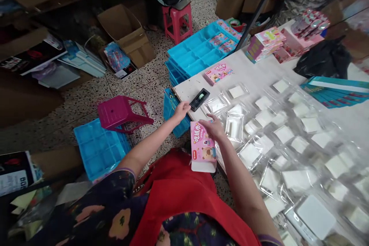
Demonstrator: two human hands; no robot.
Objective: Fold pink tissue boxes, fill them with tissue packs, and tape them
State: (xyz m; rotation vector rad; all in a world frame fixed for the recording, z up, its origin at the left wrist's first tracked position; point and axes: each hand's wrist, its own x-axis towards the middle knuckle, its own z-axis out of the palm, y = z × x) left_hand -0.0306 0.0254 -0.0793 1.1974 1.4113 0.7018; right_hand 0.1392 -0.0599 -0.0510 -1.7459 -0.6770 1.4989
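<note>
Left hand sits at the near-left corner of the white table, fingers curled, tips touching the near end of a small black device. It's contact more than a full grasp; can't tell if the fingers wrap round it. The device lies flat, long axis running from the hand diagonally toward far right, so it's directly beyond the fingertips.

Right hand is just right of the left, closed on the top edge of a pink card pack. The pack hangs off the near table edge toward the lap, long axis near-to-far, and a white pad shows at its near end.

The hands are close but apart. The left hand is clearly nearer the device; the right hand is nearer the clear sleeves, which hold white pads and spread right across the table. One sleeve lies just right of the right hand's knuckles.

Blue trays sit far left of the table. A pink stool lies tipped on the floor to the left.
</note>
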